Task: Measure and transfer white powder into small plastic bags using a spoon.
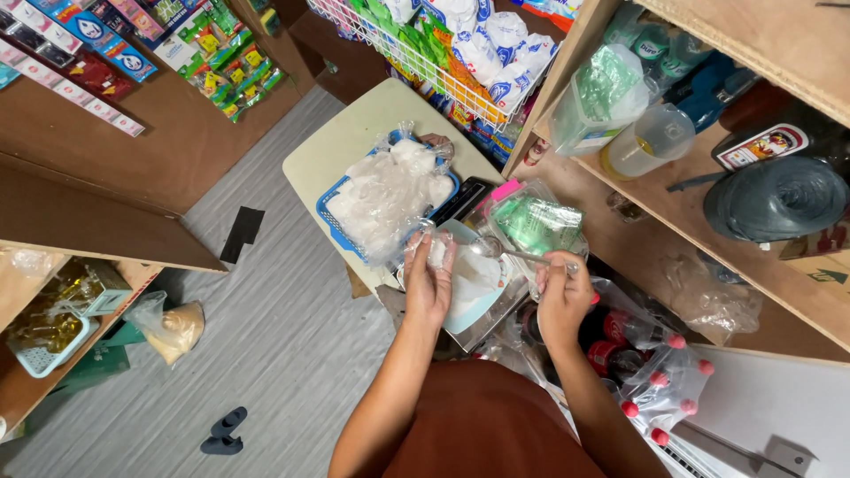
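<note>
Head view: the left hand point(428, 281) has its fingers closed around a small clear plastic bag point(435, 252), held upright over the white container point(474, 283). The right hand point(561, 296) pinches a metal spoon point(496, 250), bowl beside the bag mouth. A blue basket point(341, 232) of filled bags sits on the table point(341, 142) behind.

Blue basket point(335, 223) on cream table point(354, 133)

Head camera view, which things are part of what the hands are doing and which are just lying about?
In use:
left hand holding a small clear bag
right hand holding a metal spoon
blue basket of filled clear bags

Lying about:
dark slippers on the floor
red-capped bottles
measuring jug on the shelf
</note>
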